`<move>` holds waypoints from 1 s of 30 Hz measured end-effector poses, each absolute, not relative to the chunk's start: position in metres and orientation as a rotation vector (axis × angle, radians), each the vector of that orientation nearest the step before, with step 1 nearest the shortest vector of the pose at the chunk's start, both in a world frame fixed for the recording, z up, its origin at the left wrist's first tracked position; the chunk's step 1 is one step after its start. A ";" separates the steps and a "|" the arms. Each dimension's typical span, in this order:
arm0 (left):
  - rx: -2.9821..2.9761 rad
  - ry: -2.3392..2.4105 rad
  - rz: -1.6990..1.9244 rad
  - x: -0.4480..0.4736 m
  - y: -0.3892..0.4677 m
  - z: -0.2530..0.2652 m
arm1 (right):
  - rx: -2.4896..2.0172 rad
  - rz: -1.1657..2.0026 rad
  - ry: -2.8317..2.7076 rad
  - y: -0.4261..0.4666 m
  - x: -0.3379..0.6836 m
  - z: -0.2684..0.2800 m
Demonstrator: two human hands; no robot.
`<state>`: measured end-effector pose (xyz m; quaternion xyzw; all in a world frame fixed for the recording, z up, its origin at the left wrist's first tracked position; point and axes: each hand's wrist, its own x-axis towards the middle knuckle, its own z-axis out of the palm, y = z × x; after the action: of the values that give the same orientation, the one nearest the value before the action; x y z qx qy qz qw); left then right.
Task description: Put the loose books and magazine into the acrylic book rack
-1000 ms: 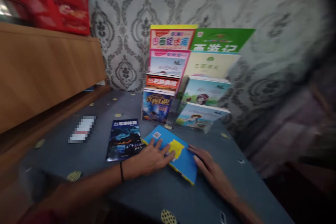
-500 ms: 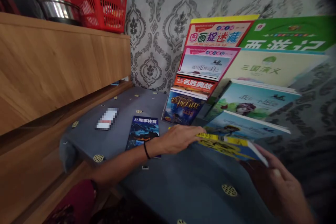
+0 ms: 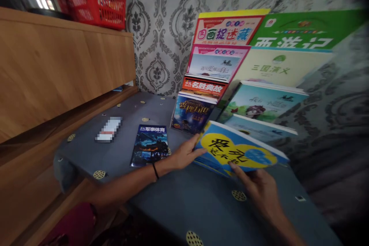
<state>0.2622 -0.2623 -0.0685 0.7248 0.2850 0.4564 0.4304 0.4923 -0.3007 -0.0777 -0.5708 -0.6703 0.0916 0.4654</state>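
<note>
Black brush-style characters, 爱 and 死 among them, are running across a yellow heart on the blue book (image 3: 248, 157) I am holding from a distance, at four o'clock from the centre of my view. A smaller line beneath is partly hiding behind a thumb, and lettering in a pale blue patch is proving too small for me to read. My right hand (image 3: 261, 188) is gripping the lower edge, thumb pressing the cover, other fingers mostly hiding behind. At six o'clock, my left hand (image 3: 186, 153), a black band (image 3: 155, 171) circling its wrist, is pinching the left end, thumb along the cover. Both grips are closing to little more than the book's thickness, and the cover is tilting up toward me.

Toward eight o'clock, a dark blue book (image 3: 150, 146) reading 军事体育 is lying flat on the patterned cloth (image 3: 201, 203); beyond it, a pixelated object (image 3: 109, 130) is resting.

Behind the held book, upright volumes are rising in two stepped columns. Toward one o'clock, an orange book (image 3: 206, 86) is showing 名胜典故, and a pink-and-yellow book (image 3: 226, 32) behind is reading 图画捉迷藏. Toward two o'clock, a cream book (image 3: 273, 65) is bearing 三国演义 in front of a green book (image 3: 300, 27) titled 西游记. Between ten and eleven, a red basket (image 3: 106, 4) is sitting on a wooden cabinet (image 3: 63, 65).
</note>
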 end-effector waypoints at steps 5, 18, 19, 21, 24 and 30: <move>1.778 0.927 1.156 0.263 -0.272 -0.088 | -1.335 0.050 -1.676 -0.311 0.483 -0.094; 2.092 1.249 1.183 0.259 -0.261 -0.138 | -1.272 0.290 -1.739 -0.305 0.490 -0.099; 2.114 1.273 1.194 0.259 -0.261 -0.141 | -1.307 0.302 -1.760 -0.306 0.490 -0.100; 2.133 1.351 1.236 0.262 -0.262 -0.145 | -1.389 0.281 -1.834 -0.309 0.488 -0.104; 2.131 1.407 1.313 0.270 -0.262 -0.144 | -1.494 0.209 -1.940 -0.315 0.477 -0.109; 2.107 1.416 1.286 0.276 -0.259 -0.133 | -1.548 0.248 -1.899 -0.318 0.467 -0.109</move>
<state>0.2756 -0.2594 -0.1333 0.7323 0.4921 0.4470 0.1476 0.4675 -0.3182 -0.1087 -0.5927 -0.7272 0.0948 0.3329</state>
